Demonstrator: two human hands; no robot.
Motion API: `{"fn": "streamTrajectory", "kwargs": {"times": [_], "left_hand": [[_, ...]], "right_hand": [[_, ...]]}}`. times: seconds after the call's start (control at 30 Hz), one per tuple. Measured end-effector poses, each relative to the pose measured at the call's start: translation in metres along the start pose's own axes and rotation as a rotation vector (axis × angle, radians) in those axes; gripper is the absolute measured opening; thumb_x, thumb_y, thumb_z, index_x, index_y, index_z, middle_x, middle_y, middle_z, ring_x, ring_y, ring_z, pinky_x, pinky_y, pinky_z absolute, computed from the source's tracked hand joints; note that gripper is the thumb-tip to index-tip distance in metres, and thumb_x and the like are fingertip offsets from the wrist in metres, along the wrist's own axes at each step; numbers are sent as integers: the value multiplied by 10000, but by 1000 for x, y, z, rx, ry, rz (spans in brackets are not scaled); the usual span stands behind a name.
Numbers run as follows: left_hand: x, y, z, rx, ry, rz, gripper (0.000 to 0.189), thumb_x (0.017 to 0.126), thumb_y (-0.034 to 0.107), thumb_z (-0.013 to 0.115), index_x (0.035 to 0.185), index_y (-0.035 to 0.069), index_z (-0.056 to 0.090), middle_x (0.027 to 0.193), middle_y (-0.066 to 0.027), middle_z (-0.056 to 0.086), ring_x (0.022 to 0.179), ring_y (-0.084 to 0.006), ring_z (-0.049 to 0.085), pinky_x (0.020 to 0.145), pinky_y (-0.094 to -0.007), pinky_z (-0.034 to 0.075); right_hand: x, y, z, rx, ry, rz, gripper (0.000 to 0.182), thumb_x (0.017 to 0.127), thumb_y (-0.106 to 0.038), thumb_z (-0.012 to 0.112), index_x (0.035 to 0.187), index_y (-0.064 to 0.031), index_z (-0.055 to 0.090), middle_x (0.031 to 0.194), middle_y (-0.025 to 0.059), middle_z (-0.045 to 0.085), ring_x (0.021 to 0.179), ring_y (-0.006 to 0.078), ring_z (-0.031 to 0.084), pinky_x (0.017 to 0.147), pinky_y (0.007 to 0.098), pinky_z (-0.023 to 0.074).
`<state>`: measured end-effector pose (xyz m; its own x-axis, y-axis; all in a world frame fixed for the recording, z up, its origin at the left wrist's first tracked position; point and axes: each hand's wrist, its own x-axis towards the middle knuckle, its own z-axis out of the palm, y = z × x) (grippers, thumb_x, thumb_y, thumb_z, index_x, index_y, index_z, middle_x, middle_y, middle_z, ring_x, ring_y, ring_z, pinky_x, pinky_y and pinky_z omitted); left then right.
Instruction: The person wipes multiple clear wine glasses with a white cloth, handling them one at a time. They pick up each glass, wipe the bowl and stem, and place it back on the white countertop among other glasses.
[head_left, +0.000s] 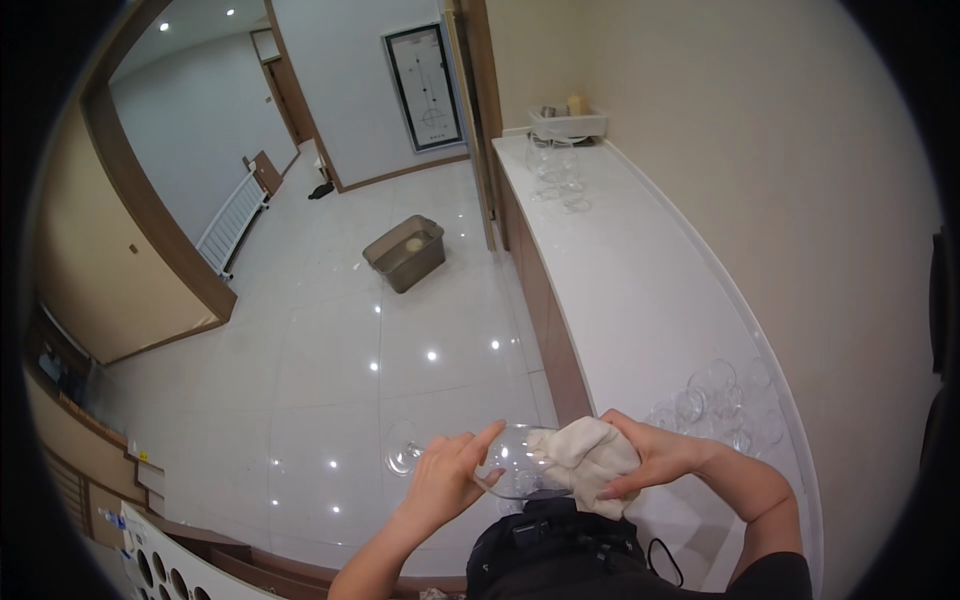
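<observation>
A clear stemmed wine glass (517, 462) lies sideways between my hands, its foot pointing left. My left hand (452, 471) is closed around the lower bowl and stem end, with the foot showing beyond the fingers. A crumpled off-white cloth (592, 461) is in my right hand (646, 455), and part of it is tucked into the mouth of the glass. Just beyond my right hand, several clear stemmed glasses (724, 401) stand on the white countertop (637, 277). The fingertips of my right hand under the cloth are partly hidden.
At the counter's far end are more clear glasses (553, 169) and a white tray (568, 124) holding small items. A grey-brown plastic tub (409, 259) sits on the tiled floor (322, 360). A white panel with round holes (169, 562) is at the lower left.
</observation>
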<state>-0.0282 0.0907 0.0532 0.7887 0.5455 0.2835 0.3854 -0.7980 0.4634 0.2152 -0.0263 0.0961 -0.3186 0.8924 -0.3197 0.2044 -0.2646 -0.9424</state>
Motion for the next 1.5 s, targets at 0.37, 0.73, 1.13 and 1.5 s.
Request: {"fn": "streamTrajectory", "kwargs": {"times": [0.37, 0.73, 1.13, 1.5], "left_hand": [[4, -28, 3, -697, -807, -248, 783, 597, 158, 773, 1225, 72, 313, 661, -9, 467, 630, -93, 456, 577, -243, 401], [-14, -31, 25, -808, -667, -382, 821, 619, 163, 761, 1263, 40, 266, 658, -7, 457, 625, -104, 461, 594, -235, 391], [-18, 1, 20, -346, 33, -443, 756, 617, 170, 746, 1228, 78, 311, 663, -51, 503, 621, -173, 532, 571, -292, 435], [-17, 14, 39, -2022, 93, -356, 672, 753, 247, 631, 1300, 224, 242, 741, -56, 408, 633, -108, 348, 591, -239, 306]], "right_hand": [[20, 6, 11, -1712, 11, -1119, 245, 720, -125, 524, 937, -70, 426, 1085, 123, 497, 895, 195, 503, 747, 275, 406], [43, 12, -2, -1441, 62, -1095, 218, 654, -117, 604, 839, -116, 489, 1001, 72, 548, 853, 192, 547, 726, 288, 438], [44, 9, -8, 702, 131, -87, 494, 708, -19, 589, 1155, -5, 380, 1085, 122, 502, 980, 186, 529, 828, 299, 443], [27, -7, 37, 818, 614, -653, 546, 665, 59, 586, 1177, 24, 401, 1069, 101, 531, 966, 180, 537, 840, 301, 440]]}}
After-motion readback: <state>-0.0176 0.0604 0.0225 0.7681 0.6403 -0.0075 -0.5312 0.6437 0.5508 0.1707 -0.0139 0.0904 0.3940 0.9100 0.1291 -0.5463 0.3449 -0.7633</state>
